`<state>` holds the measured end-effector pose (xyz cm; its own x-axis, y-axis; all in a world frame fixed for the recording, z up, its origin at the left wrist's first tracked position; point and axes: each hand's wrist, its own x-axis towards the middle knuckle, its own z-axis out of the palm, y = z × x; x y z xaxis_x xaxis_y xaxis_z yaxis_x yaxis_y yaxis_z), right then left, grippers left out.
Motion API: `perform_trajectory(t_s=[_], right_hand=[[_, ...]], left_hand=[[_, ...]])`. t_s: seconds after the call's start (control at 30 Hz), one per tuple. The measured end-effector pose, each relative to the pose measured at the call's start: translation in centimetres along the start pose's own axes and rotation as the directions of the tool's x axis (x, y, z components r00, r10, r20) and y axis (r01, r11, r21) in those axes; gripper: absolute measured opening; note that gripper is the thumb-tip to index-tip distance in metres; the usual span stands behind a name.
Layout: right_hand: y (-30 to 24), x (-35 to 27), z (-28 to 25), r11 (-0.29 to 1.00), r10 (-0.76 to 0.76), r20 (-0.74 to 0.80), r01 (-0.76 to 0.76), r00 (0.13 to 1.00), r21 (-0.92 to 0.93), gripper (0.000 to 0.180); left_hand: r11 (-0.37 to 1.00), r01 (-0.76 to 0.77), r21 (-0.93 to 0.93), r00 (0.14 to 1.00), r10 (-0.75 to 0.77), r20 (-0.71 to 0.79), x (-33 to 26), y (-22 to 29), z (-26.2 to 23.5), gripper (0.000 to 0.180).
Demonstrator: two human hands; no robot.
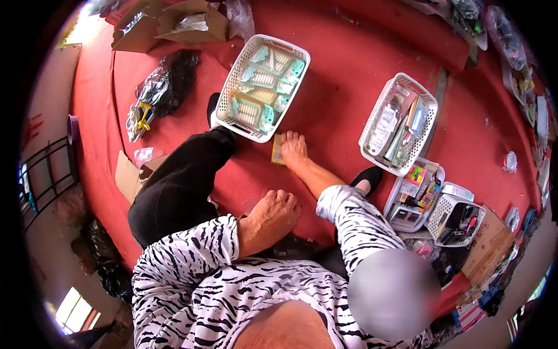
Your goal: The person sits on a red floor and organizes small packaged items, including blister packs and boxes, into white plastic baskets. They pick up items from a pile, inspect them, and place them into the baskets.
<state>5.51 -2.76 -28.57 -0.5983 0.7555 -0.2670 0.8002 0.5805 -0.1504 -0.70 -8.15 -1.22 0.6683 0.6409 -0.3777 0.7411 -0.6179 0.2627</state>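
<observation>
My right hand [293, 148] reaches forward to the red floor covering, its fingers curled over the edge of a flat yellowish packet [277, 149]. The packet lies just below a white plastic basket [268, 137], and my hand hides part of it. In the basket are several clear packs of cotton swabs [263, 77] with teal card edges. Nearer to my body, my left hand [271, 218] is closed, knuckles up. Its fingers hide whatever may be in it. A small clear plastic piece [249, 205] shows beside it.
Right of my hands stands a second white basket [365, 142] with packaged goods. Closer in are a box of small packs [415, 189] and a small basket [442, 203]. Cardboard boxes [195, 26] and a black plastic bag [174, 78] lie at the far left. My left leg [180, 186] borders the space.
</observation>
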Motion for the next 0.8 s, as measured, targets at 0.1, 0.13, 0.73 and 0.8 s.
perform_trajectory(t_s=[0.1, 0.13, 0.73, 0.8], right_hand=[[0.0, -0.7, 0.3, 0.997, -0.037, -0.061, 0.033, 0.997, -0.064, 0.021], [0.5, -0.7, 0.3, 0.999, -0.038, -0.024, 0.037, 0.999, -0.040, 0.019], [11.8, -9.7, -38.1, 0.918, 0.152, -0.779, 0.204, 0.608, 0.339, 0.021], [9.2, -12.3, -40.6, 0.873, 0.193, -0.800, 0.272, 0.568, 0.404, 0.030]], left_hand=[[0.999, 0.023, 0.035, 0.999, -0.024, 0.021, -0.8, 0.2, 0.2, 0.016], [0.998, 0.005, 0.057, 1.000, -0.006, 0.026, -1.0, 0.2, 0.2, 0.016], [-0.026, -0.071, -0.997, 0.880, -0.472, -0.050, 2.0, -7.7, -7.9, 0.042], [-0.654, -0.132, -0.745, 0.976, -0.218, 0.019, 1.3, -7.9, -9.6, 0.058]])
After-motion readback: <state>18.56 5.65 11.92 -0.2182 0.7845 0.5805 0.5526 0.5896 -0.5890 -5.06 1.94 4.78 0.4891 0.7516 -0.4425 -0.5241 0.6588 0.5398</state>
